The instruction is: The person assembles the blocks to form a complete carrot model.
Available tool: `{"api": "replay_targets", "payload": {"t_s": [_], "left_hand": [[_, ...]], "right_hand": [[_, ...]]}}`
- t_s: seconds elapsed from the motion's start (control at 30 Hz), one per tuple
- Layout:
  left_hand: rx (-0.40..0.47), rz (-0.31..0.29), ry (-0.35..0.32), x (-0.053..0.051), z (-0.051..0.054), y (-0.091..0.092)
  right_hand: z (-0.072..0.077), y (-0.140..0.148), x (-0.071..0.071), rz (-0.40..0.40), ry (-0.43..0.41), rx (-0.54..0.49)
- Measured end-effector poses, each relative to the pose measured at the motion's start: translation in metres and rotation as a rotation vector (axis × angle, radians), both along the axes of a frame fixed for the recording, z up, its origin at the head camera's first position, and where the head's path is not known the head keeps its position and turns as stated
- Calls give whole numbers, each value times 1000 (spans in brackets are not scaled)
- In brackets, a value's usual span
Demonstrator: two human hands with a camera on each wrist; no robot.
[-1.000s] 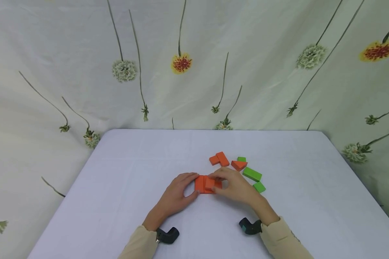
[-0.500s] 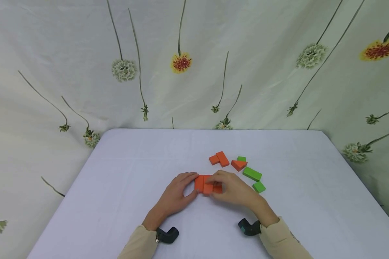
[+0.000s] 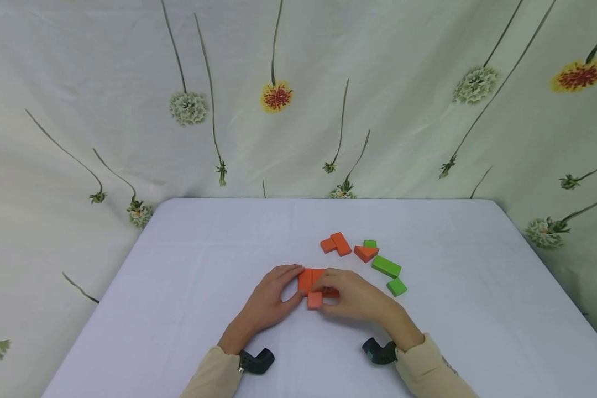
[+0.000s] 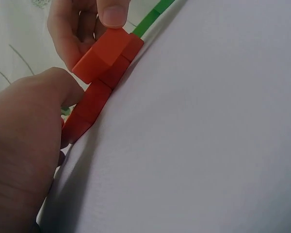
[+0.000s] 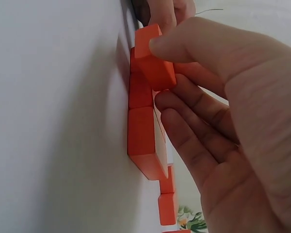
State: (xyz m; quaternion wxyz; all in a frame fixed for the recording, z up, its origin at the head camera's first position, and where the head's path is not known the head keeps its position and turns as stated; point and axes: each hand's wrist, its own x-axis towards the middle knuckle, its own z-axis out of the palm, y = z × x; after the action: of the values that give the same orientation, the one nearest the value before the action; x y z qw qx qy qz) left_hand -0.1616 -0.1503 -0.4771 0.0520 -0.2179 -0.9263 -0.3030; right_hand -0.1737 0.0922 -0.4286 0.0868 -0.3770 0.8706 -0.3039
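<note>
Orange-red blocks (image 3: pixel 305 281) stand side by side in a short row on the white table. My left hand (image 3: pixel 267 298) holds the row's left block, thumb at its near end and fingertips at its far end. Between thumb and fingers, my right hand (image 3: pixel 359 297) pinches a smaller orange-red block (image 3: pixel 315 301) over the near edge of the row. In the left wrist view this pinched block (image 4: pixel 102 56) is tilted above the row (image 4: pixel 94 99). The right wrist view shows the thumb pressed on the block's face (image 5: pixel 155 63). My right fingers partly hide the row in the head view.
Behind the row lie an orange-red rectangular block (image 3: pixel 341 244), a smaller one (image 3: pixel 328 245) touching it, and a triangular one (image 3: pixel 366 254). Green blocks lie to the right: a small one (image 3: pixel 370 243), a long one (image 3: pixel 387 266) and a square one (image 3: pixel 397 287). A flowered cloth (image 3: pixel 403 110) hangs behind the table.
My right hand has drawn the pinched block toward me and slightly left, from over the row to its near edge. My left hand has stayed in place on the row.
</note>
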Motion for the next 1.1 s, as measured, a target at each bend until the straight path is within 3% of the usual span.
{"api": "replay_targets", "payload": {"t_s": [0.37,1.1], "left_hand": [[5,0,-1,0,-1,0],[12,5,3,-1,-4,0]], "right_hand": [[-2,-4,1,42,45,40],[-2,-5,2,21,69,78]]}}
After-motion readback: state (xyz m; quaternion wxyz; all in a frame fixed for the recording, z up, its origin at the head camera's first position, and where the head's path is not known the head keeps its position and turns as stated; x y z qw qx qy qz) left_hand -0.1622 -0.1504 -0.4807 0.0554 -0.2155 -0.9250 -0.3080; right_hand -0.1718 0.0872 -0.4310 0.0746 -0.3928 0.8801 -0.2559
